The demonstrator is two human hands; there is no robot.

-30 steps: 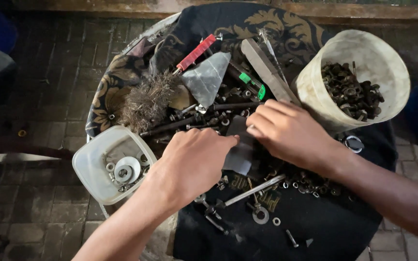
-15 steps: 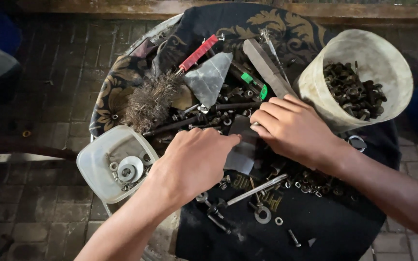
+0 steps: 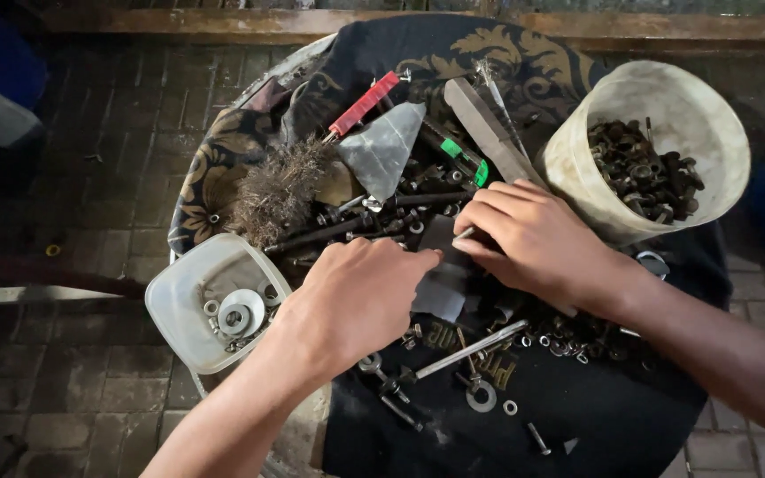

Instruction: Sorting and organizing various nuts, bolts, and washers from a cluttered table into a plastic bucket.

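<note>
Both hands are down in the middle of a heap of loose hardware on a dark cloth [image 3: 630, 416] spread over a round worktop. The left hand [image 3: 356, 296] lies palm down, fingers bent and resting on a grey folded sheet [image 3: 443, 283]; whether they pinch it or only press it, I cannot tell. The right hand [image 3: 537, 239] sits at 2 o'clock from the left, its fingers curled toward the same sheet, and a thin pale rod [image 3: 464, 235] pokes out from between the fingertips, so it seems to be grasping that. The sheet lies at the centre of the worktop, partly under both hands.

As for progress, the sorting looks well under way but far from done. A tub [image 3: 568, 168] at 2 o'clock already holds a good load of dark bolts [image 3: 644, 173], and a clear box [image 3: 179, 301] at 9 o'clock holds a few washers [image 3: 239, 312]. Much remains loose: nuts, washers and a long bolt [image 3: 471, 348] at 6 o'clock, plus dark rods at 11 o'clock.

Larger tools sit at the far edge, at 12 o'clock: a red-handled tool [image 3: 363, 104], a flat file [image 3: 487, 131], a grey trowel blade [image 3: 382, 149], a green-marked tool [image 3: 458, 152] and a wire brush [image 3: 276, 190].
</note>
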